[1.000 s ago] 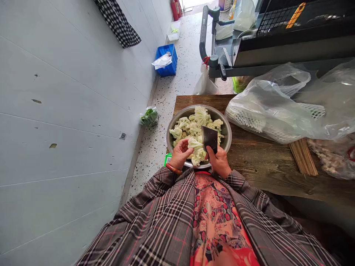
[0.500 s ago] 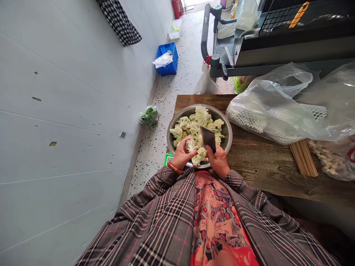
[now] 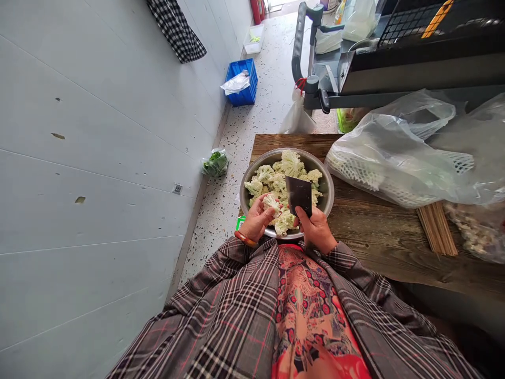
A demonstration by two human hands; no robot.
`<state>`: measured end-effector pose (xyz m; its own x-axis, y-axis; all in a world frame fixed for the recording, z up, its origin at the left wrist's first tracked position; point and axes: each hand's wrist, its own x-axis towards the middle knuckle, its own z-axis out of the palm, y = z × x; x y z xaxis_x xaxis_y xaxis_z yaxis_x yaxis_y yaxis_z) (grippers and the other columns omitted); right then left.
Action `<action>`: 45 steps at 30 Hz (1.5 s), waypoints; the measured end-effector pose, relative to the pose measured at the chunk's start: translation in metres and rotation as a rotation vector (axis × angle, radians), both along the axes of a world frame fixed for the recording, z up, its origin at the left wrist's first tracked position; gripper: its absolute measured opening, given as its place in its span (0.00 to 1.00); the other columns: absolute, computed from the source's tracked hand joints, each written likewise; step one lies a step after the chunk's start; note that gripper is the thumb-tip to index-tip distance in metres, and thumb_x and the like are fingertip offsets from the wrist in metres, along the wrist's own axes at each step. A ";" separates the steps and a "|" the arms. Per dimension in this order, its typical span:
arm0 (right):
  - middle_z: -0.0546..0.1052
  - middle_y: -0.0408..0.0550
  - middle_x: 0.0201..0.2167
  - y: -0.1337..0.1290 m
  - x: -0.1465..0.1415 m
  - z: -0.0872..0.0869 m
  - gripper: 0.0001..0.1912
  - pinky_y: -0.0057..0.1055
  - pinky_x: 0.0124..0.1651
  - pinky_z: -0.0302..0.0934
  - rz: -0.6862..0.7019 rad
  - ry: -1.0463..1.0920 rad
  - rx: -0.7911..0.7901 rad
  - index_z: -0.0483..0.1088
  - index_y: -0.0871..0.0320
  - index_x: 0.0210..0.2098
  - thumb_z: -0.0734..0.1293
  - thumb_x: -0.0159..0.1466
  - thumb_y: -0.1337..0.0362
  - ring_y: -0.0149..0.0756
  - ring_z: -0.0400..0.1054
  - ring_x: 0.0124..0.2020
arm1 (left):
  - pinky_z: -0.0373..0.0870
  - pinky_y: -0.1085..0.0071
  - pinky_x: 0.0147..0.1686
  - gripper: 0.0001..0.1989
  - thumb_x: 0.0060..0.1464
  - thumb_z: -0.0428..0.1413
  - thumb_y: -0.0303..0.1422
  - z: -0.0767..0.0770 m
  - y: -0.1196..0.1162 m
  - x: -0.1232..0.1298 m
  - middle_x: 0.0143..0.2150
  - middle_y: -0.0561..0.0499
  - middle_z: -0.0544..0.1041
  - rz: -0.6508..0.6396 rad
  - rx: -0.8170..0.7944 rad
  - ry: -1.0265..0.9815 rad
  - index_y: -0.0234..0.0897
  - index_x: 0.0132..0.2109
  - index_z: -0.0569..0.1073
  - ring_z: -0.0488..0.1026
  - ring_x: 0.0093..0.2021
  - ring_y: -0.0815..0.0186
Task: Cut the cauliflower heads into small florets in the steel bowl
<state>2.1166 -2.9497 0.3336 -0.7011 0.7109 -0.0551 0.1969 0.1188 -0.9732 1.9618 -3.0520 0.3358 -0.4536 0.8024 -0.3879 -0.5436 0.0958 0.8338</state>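
A cauliflower floret [image 3: 271,204] is cradled in the left hand [image 3: 256,218], fingers partly curled around it. A cleaver [image 3: 300,196] is grasped by the right hand [image 3: 316,229], fingers closed at its near end, presumably for control; exact fingertip contact is hard to confirm. Both are held over the metal bowl [image 3: 329,184], probably so that pieces are caught. Farther off, a cart handle [image 3: 300,39] is seen.

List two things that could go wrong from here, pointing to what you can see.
1. The broad-bladed knife in the right hand is near the left hand; a slip might cut it.
2. The metal bowl sits close to the left edge of the wooden table; a bump could tip it.
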 end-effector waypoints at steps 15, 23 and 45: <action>0.70 0.45 0.25 -0.012 0.006 0.018 0.16 0.31 0.36 0.61 0.151 0.075 0.231 0.67 0.56 0.30 0.55 0.71 0.58 0.33 0.65 0.27 | 0.64 0.58 0.58 0.32 0.45 0.66 0.37 0.000 0.003 0.005 0.54 0.44 0.72 -0.003 0.018 0.435 0.38 0.56 0.65 0.70 0.54 0.58; 0.72 0.48 0.28 -0.016 0.005 0.014 0.16 0.34 0.38 0.62 0.164 0.010 0.160 0.68 0.57 0.39 0.53 0.71 0.55 0.37 0.67 0.32 | 0.64 0.58 0.59 0.33 0.44 0.66 0.35 -0.001 0.002 0.004 0.58 0.44 0.70 -0.008 0.017 0.524 0.40 0.57 0.67 0.68 0.57 0.55; 0.72 0.51 0.36 -0.016 -0.001 0.011 0.14 0.35 0.41 0.62 0.194 0.003 0.216 0.66 0.56 0.42 0.53 0.70 0.58 0.40 0.68 0.40 | 0.64 0.59 0.58 0.30 0.47 0.65 0.38 -0.007 0.001 0.012 0.55 0.45 0.72 -0.024 -0.040 0.411 0.38 0.56 0.68 0.68 0.56 0.56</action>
